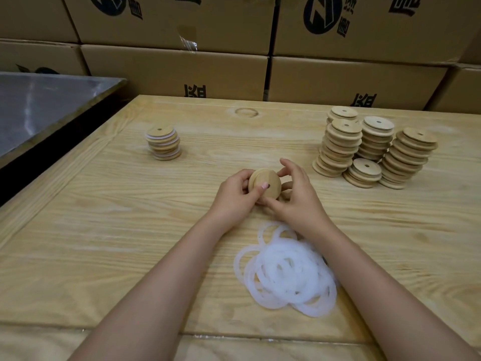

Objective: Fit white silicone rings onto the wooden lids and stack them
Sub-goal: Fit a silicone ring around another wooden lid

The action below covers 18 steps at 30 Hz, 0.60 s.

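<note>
A round wooden lid [268,182] with a small centre hole is held tilted above the table's middle. My left hand [234,196] grips its left rim with the thumb across its face. My right hand [296,196] grips its right and lower rim. No white ring shows on this lid from here. A loose heap of white silicone rings [286,269] lies on the table between my forearms. A short stack of lids with white rings [163,143] stands at the left. Several taller stacks of bare wooden lids [374,147] stand at the right.
The wooden table [104,230] spreads under everything. A grey metal surface [39,105] adjoins it at the far left. Stacked cardboard boxes [234,61] form a wall right behind the table's far edge.
</note>
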### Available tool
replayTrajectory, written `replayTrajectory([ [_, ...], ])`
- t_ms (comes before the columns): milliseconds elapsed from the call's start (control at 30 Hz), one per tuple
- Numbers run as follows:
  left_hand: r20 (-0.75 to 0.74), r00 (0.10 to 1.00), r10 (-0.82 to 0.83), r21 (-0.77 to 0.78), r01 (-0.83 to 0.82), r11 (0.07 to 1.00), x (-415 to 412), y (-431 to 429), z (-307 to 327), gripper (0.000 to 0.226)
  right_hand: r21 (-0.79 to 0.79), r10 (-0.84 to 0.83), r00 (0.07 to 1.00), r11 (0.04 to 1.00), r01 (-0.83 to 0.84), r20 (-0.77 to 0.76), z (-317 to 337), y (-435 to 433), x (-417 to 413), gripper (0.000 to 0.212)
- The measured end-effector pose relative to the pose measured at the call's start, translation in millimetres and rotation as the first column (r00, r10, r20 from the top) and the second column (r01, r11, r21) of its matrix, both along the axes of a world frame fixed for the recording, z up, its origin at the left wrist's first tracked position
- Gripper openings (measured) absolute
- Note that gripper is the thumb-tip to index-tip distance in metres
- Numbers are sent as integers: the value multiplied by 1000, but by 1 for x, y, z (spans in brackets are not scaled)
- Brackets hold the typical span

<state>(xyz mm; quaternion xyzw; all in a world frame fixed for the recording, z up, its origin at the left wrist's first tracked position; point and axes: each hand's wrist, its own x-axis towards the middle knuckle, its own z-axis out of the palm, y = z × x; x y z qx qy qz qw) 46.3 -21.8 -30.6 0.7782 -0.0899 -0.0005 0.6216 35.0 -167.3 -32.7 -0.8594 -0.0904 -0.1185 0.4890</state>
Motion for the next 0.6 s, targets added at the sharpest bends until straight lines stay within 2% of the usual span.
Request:
replayTrajectory([
  [67,-2,1000,-11,4,11,1000,0,1,0,33,79,7,1000,997,-5,-23,5,-11,0,52],
  [167,-7,1000,-25,-3,25,1000,-1,2,1,32,63,53,992,997,-45,-116,13,-39,0,8],
  [233,-13,999,-35,-26,35,999,-1,2,2,29,70,183,959,983,-172,-218,17,-54,-1,5],
  [333,-15,999,-43,-33,42,999,-1,2,2,26,-12,330,888,936,-352,-321,20,-60,-3,17],
  [433,-17,999,-47,-39,46,998,0,3,1,24,-147,347,869,897,-418,-353,19,-58,-3,16],
  [600,-24,998,-52,-52,51,997,0,3,1,22,-210,364,853,863,-460,-374,23,-57,-7,16],
])
